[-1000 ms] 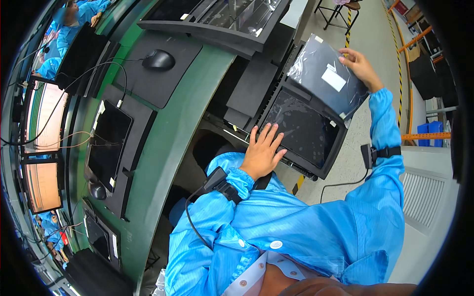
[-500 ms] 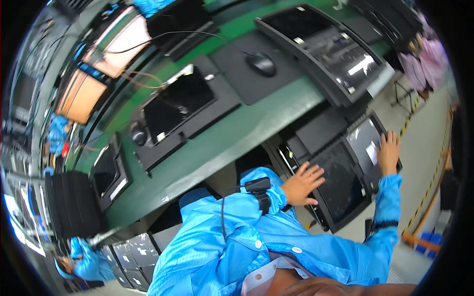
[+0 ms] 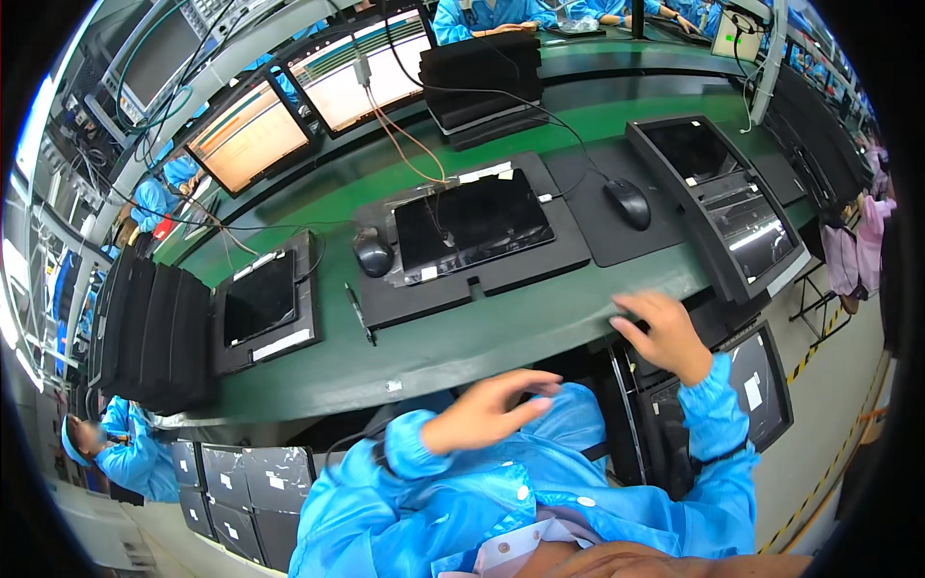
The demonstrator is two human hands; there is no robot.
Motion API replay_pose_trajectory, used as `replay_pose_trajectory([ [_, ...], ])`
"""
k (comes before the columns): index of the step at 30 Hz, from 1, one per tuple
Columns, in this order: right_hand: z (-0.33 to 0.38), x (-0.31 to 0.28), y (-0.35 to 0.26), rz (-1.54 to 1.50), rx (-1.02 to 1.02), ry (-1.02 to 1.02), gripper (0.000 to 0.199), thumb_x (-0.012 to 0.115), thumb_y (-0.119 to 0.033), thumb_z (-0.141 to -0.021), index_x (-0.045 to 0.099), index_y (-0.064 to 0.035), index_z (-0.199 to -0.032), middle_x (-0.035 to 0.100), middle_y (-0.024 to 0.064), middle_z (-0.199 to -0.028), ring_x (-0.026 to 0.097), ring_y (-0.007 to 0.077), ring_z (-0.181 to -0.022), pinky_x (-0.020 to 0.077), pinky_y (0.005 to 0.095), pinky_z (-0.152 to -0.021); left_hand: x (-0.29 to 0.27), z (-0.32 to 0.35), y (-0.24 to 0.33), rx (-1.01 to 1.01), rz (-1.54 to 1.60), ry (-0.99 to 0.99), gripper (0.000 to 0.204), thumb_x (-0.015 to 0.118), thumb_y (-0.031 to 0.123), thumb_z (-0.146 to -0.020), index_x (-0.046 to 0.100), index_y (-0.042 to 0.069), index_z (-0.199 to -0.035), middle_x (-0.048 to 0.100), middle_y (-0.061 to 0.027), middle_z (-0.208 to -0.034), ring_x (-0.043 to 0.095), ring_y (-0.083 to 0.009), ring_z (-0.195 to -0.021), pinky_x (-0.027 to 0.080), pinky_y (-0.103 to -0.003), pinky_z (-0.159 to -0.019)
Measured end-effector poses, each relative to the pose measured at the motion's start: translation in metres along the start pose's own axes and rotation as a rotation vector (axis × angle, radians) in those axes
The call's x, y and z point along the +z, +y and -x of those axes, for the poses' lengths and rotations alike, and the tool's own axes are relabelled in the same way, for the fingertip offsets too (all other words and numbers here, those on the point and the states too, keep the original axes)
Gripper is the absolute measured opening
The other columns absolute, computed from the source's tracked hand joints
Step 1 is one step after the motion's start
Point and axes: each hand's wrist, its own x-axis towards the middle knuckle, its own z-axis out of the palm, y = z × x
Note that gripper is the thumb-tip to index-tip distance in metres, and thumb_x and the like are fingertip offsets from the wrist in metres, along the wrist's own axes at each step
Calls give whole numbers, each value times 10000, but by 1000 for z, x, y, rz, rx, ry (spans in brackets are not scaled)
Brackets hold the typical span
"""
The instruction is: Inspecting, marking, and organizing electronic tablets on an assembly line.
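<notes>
My left hand (image 3: 496,412) hovers near the front edge of the green table (image 3: 424,371), thumb apart from the partly curled fingers, holding nothing. To its right, my right hand (image 3: 667,335) is raised by the same edge, also with nothing in it and thumb and fingers apart. Beyond them, a dark display panel (image 3: 472,226) lies in a black foam tray (image 3: 434,297), joined to a thin cable. A black mouse (image 3: 373,252) rests on that tray's left corner, and a pen (image 3: 359,313) lies in front. Beside my right forearm, below table height, sits a black tray holding screen panels (image 3: 756,385).
A second mouse (image 3: 628,204) lies on a black mat (image 3: 578,217). A black tray with screens (image 3: 737,207) overhangs the right edge. Left stand a smaller panel (image 3: 260,299) and stacked black foam trays (image 3: 159,328). Two lit monitors (image 3: 251,135) stand behind; co-workers sit beyond.
Both hands have lifted away from the tray of panels at the right. They have moved left and toward the table's front edge. The view has turned, showing more of the table.
</notes>
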Motion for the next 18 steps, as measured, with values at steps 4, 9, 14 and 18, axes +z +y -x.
replay_pose_trajectory([
  [4, -96, 46, 24, 117, -212, 99, 343, 711, -160, -858, 654, -40, -1174, 646, 143, -1178, 604, 353, -1110, 484, 438, -951, -57, 67, 33, 186, -397, 362, 364, 694, 143, -904, 634, 25, -1244, 676, -155, -1184, 627, -305, -1140, 473, -399, -998],
  [9, -184, 75, 66, 352, -312, -3, 347, 669, -146, -861, 654, -33, -1189, 629, 150, -1182, 579, 352, -1144, 473, 432, -970, -107, 36, 10, 207, -763, 617, 400, 743, 154, -832, 644, 9, -1193, 668, -172, -1194, 614, -351, -1176, 434, -473, -1061],
  [14, -208, 75, 86, 136, -166, -371, 271, 675, -170, -869, 693, -19, -1093, 628, 146, -1140, 564, 344, -1142, 466, 415, -975, -132, -40, -24, 256, -1179, 616, 471, 742, 247, -837, 617, 6, -1222, 522, -211, -1393, 421, -378, -1386, 232, -604, -1166],
  [18, -229, 77, 85, 80, -285, -479, 182, 665, -162, -890, 666, -13, -995, 605, 167, -1097, 555, 372, -1111, 442, 435, -994, -143, -76, -34, 315, -1201, 612, 570, 737, 413, -771, 632, -1, -1149, 557, -202, -1204, 484, -369, -1168, 331, -541, -1025],
])
